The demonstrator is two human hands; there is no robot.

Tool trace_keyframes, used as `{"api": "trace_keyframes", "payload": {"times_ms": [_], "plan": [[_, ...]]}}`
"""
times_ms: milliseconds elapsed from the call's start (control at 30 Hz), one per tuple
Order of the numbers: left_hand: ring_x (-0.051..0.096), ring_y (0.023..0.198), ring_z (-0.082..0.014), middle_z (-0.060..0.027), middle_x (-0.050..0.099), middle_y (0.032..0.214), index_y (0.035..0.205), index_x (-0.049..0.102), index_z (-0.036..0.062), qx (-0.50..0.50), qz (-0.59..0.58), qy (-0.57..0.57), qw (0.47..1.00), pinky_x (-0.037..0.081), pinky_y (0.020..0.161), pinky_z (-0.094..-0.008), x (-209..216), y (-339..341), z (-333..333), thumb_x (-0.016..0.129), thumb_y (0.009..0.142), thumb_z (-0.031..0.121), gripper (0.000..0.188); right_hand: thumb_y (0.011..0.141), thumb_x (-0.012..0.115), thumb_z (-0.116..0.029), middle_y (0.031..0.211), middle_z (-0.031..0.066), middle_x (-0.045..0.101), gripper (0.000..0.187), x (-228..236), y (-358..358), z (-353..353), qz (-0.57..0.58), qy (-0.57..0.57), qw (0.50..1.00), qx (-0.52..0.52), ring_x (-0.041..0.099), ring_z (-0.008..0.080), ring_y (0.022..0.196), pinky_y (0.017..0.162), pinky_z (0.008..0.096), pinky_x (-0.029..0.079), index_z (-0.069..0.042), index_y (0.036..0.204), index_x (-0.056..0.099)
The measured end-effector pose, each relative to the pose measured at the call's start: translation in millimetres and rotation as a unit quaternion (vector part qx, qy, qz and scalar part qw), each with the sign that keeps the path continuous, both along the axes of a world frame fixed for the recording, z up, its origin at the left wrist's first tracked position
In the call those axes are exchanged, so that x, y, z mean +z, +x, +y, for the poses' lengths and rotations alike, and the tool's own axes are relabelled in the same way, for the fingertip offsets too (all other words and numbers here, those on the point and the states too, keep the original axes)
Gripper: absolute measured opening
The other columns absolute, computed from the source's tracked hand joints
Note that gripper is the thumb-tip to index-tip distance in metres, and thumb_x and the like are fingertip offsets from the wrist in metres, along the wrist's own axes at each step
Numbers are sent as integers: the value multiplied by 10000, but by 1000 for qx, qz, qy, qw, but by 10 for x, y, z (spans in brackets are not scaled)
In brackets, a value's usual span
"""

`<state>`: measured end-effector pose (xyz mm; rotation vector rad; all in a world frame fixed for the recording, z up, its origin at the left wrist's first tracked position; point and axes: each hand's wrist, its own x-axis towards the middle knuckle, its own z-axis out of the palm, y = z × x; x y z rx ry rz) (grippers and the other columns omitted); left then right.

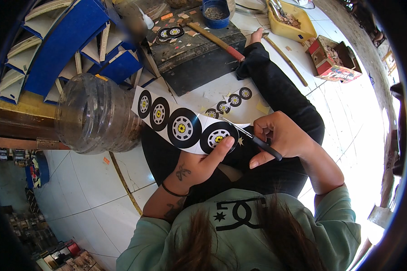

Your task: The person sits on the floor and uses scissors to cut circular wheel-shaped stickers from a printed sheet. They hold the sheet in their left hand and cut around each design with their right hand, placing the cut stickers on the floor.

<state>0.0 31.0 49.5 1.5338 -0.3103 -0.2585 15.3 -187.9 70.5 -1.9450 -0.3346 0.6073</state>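
A white paper strip (156,125) printed with several black wheels with yellow hubs stretches across my lap. My left hand (202,166) grips its right end, thumb pressed over the rightmost wheel. In my right hand (281,137) is a pair of scissors (266,147) with black handles, its blades angled up and left against the edge of that wheel. How far apart the blades are is hard to make out. Past the strip lies another piece of paper with smaller wheels (234,100). Loose cut wheel discs (175,32) rest on a dark wooden box (199,65).
A hammer (217,43) and a blue bowl (216,13) sit on the box. At left stand a large clear plastic jar (92,113) and blue wooden pieces (68,49). Another hammer (285,58), a yellow basin (298,28) and a red carton (334,67) are at far right.
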Motion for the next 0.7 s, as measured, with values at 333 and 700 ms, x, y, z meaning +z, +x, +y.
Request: {"api": "trace_keyframes", "payload": {"times_ms": [333, 700], "plan": [[571, 780, -107, -51, 596, 889, 1055, 533, -8, -150, -18, 26, 988, 464, 671, -231, 30, 172, 38, 649, 803, 109, 301, 597, 827, -321, 632, 1, 549, 414, -132, 81, 14, 51, 199, 978, -46, 502, 91, 564, 495, 207, 345, -49, 693, 531], [517, 587, -55, -40, 600, 790, 1012, 533, -5, -33, 133, -154, 979, 404, 491, -172, -204, 304, -83, 543, 880, 195, 240, 710, 667, -31, 805, 35, 624, 267, -342, 80, 427, 36, 447, 843, -298, 564, 78, 682, 621, 188, 433, 14, 952, 565]]}}
